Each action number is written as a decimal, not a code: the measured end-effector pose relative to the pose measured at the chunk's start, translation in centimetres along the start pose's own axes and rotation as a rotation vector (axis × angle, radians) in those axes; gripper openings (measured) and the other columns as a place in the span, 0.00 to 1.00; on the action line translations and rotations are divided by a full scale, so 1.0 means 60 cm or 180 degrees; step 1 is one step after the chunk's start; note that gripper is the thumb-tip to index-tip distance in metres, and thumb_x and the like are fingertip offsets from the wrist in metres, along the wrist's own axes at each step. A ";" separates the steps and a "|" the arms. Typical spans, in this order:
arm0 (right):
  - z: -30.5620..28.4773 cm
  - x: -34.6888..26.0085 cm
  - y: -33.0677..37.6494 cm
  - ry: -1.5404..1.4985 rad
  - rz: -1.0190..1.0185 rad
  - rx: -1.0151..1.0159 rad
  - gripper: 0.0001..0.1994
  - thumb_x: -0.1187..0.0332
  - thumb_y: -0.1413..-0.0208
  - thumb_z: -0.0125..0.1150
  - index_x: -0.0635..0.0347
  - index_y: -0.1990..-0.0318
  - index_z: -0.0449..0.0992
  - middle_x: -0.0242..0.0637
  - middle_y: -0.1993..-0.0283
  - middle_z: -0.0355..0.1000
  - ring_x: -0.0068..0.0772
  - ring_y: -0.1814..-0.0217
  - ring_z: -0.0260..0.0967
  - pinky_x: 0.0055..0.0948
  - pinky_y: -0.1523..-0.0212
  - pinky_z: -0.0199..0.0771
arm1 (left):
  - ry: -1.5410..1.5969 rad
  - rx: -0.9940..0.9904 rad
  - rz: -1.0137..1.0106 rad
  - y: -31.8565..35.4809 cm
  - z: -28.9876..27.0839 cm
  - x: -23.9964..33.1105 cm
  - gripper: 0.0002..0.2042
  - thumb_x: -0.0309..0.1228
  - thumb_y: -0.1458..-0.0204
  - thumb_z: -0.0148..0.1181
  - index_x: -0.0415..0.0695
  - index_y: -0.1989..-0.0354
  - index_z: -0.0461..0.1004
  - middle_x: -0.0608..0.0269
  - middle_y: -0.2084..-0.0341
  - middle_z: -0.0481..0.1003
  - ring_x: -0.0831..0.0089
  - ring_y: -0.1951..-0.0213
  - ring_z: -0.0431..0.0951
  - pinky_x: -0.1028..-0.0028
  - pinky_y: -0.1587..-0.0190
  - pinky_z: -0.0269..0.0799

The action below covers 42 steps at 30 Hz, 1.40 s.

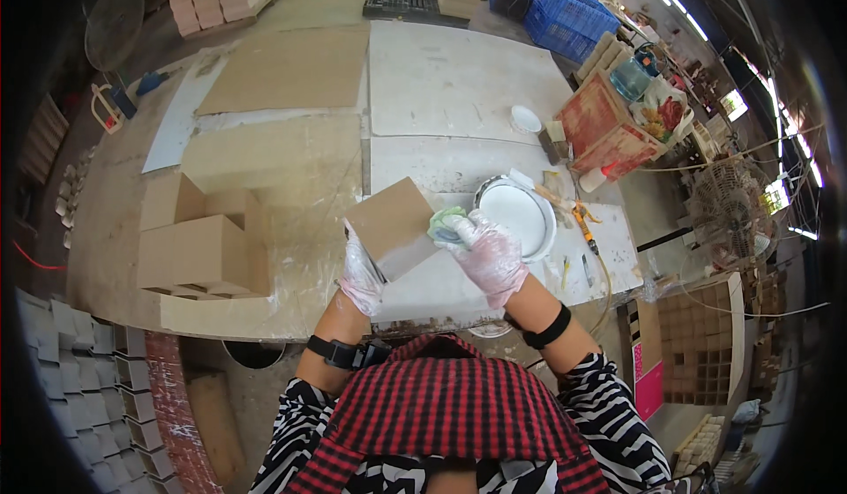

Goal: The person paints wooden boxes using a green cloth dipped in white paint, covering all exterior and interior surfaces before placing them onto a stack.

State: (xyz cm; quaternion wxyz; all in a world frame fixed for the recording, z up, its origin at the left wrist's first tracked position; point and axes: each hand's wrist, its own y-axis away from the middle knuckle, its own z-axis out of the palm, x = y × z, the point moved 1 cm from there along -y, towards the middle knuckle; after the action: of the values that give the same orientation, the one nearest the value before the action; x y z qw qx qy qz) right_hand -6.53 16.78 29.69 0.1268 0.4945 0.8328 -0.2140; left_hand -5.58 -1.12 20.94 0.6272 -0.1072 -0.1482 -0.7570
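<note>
My left hand (360, 275), in a thin whitish glove, grips the left side of a brown box (394, 220) held tilted above the table. One lower face of this box looks whitish. In my right hand (490, 260), also gloved and smeared white, is a pale green sponge or cloth (448, 225), its fingers closed round it beside the box's right edge. Just behind the right hand stands a round tub (516, 213) of white paint-like liquid. Several plain brown boxes (207, 251) are grouped on the table to the left.
Boards cover the worktable (291, 154). Right of the tub lie an orange spray gun (582, 214) with a hose and small tools. A white bowl (525, 120) sits farther back, near a reddish crate (609, 123). Whitish boxes (88, 379) are stacked at the lower left.
</note>
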 end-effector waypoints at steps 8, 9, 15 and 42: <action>-0.043 -0.008 -0.012 0.0320 -0.0976 -0.0898 0.12 0.57 0.51 0.57 0.43 0.59 0.74 0.36 0.64 0.69 0.40 0.63 0.70 0.33 0.61 0.71 | -0.0339 -0.0088 -0.0618 -0.001 0.014 0.003 0.22 0.42 0.42 0.40 0.39 0.46 0.63 0.55 0.51 0.69 0.63 0.53 0.73 0.66 0.51 0.71; -0.038 -0.007 -0.009 0.0389 -0.1091 -0.1047 0.12 0.57 0.51 0.57 0.43 0.58 0.74 0.36 0.63 0.69 0.40 0.63 0.70 0.33 0.61 0.71 | -0.0107 -0.0182 -0.0823 -0.002 0.024 0.003 0.20 0.39 0.42 0.41 0.38 0.47 0.64 0.54 0.52 0.70 0.63 0.55 0.74 0.67 0.53 0.73; -0.033 0.001 -0.094 0.0598 -0.0892 -0.0585 0.16 0.60 0.55 0.58 0.43 0.56 0.72 0.32 0.54 0.67 0.36 0.55 0.68 0.32 0.58 0.72 | -0.1358 0.0155 -0.0581 -0.008 0.004 -0.010 0.24 0.47 0.40 0.37 0.43 0.43 0.60 0.55 0.48 0.67 0.62 0.50 0.71 0.64 0.50 0.70; -0.034 -0.040 -0.126 0.0935 -0.0012 -0.1247 0.11 0.60 0.46 0.50 0.38 0.55 0.70 0.32 0.52 0.66 0.36 0.51 0.67 0.36 0.53 0.70 | -0.0257 -0.0463 -0.1588 -0.015 0.014 -0.052 0.23 0.46 0.40 0.36 0.43 0.43 0.61 0.58 0.48 0.67 0.68 0.48 0.68 0.67 0.46 0.66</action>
State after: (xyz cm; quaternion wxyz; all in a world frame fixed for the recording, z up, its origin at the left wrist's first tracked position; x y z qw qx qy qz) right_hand -12.03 12.73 34.25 0.0974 0.4847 0.8688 0.0256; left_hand -5.86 2.22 20.58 0.4054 -0.1423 -0.1402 -0.8921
